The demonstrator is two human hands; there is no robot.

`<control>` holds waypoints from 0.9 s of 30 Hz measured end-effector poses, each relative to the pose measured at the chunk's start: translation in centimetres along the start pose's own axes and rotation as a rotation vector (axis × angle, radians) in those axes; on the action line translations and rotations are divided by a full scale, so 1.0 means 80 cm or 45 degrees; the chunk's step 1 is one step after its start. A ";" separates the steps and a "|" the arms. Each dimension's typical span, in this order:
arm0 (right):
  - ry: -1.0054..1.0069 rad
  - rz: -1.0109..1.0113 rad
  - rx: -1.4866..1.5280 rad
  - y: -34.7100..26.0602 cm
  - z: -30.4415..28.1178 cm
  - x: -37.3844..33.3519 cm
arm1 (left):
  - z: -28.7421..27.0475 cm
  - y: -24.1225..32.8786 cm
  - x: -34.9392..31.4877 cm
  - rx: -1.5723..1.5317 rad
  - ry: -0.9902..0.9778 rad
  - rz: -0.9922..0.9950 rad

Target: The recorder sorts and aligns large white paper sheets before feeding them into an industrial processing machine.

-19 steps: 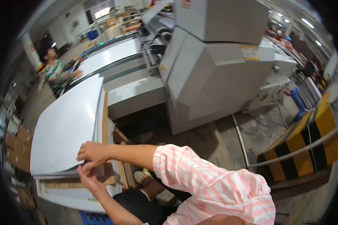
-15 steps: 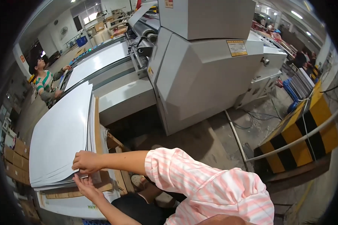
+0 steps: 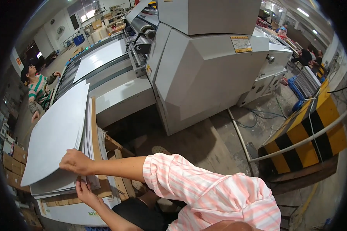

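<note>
A tall stack of large white sheets (image 3: 54,134) lies on a pallet at my left. My right hand (image 3: 76,161) is closed on the near edge of the top sheets, which are raised and bowed away from the pile below. Just below it, my left hand (image 3: 88,194) has its fingers pinched at the corner edges of the lower sheets (image 3: 58,188). How many sheets each hand holds is hidden. Brown cardboard (image 3: 94,131) stands along the stack's right side, and more lies beneath the paper.
A big grey machine (image 3: 208,77) with rollers (image 3: 144,27) stands ahead. One white sheet (image 3: 98,57) lies on its feed table. A co-worker (image 3: 38,88) in a striped top stands beyond the stack. A yellow-black striped block (image 3: 304,134) and a pipe rail (image 3: 289,144) are at right.
My right hand has moved slightly left, lifting the top sheets apart from the pile. My left hand's fingers have closed at the edge. The white sheet on the feed table has shifted toward the rollers.
</note>
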State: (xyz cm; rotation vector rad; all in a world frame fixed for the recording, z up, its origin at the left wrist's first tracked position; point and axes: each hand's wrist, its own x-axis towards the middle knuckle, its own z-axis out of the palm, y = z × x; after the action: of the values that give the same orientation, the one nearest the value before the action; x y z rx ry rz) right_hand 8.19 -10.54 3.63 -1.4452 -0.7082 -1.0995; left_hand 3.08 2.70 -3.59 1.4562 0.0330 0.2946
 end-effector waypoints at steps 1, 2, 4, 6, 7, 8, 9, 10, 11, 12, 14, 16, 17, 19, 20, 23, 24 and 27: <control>-0.124 0.023 0.039 -0.005 0.000 -0.002 | -0.007 -0.003 0.004 0.002 0.002 -0.003; -0.124 0.026 0.042 -0.008 0.000 -0.003 | -0.015 -0.005 0.008 0.016 -0.011 -0.008; -0.623 0.261 -0.154 0.002 -0.008 -0.019 | -0.003 -0.004 0.005 0.019 -0.053 -0.020; -0.766 0.313 -0.368 0.008 -0.012 -0.029 | 0.011 0.001 -0.003 0.076 0.156 -0.041; -0.807 0.219 -0.394 0.008 -0.012 -0.031 | 0.010 0.004 -0.005 0.079 0.162 -0.039; -0.847 0.125 -0.419 0.007 -0.010 -0.032 | 0.009 0.008 -0.005 0.054 0.160 -0.030; -0.846 0.126 -0.429 0.011 -0.013 -0.035 | 0.015 0.009 -0.008 0.021 0.143 -0.024; -0.838 0.066 -0.487 0.014 -0.016 -0.037 | 0.019 0.008 -0.009 0.016 0.135 -0.025; -0.830 0.006 -0.546 0.017 -0.019 -0.039 | 0.024 0.005 -0.010 0.009 0.112 -0.013; -0.828 0.004 -0.539 0.015 -0.016 -0.038 | 0.020 0.006 -0.009 0.012 0.102 0.004; -0.864 0.003 -0.572 0.010 -0.013 -0.038 | 0.017 0.008 -0.009 0.015 0.125 -0.014; -0.813 -0.101 -0.552 0.005 -0.012 -0.036 | 0.018 0.014 -0.013 0.015 0.151 -0.038; -0.759 -0.205 -0.537 0.003 -0.010 -0.035 | 0.017 0.019 -0.014 -0.001 0.128 -0.028; -0.719 -0.240 -0.471 -0.002 -0.005 -0.034 | 0.018 0.024 -0.016 -0.015 0.111 -0.019; -0.677 -0.276 -0.408 -0.004 -0.003 -0.034 | 0.017 0.025 -0.016 -0.112 0.174 -0.007; -0.613 -0.445 -0.534 0.006 -0.007 -0.036 | 0.028 0.016 -0.017 -0.278 0.236 -0.023; -0.613 -0.447 -0.529 0.005 -0.006 -0.034 | 0.022 0.011 -0.013 -0.330 0.271 -0.036; -0.649 -0.522 -0.562 0.000 -0.012 -0.029 | 0.006 -0.003 -0.002 -0.341 0.173 -0.013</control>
State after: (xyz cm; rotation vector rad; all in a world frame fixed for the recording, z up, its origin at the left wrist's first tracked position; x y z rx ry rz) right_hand 7.04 -11.14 1.44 -2.0565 -1.2150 -1.2603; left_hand 3.05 2.20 -3.78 1.1690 0.1068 0.3749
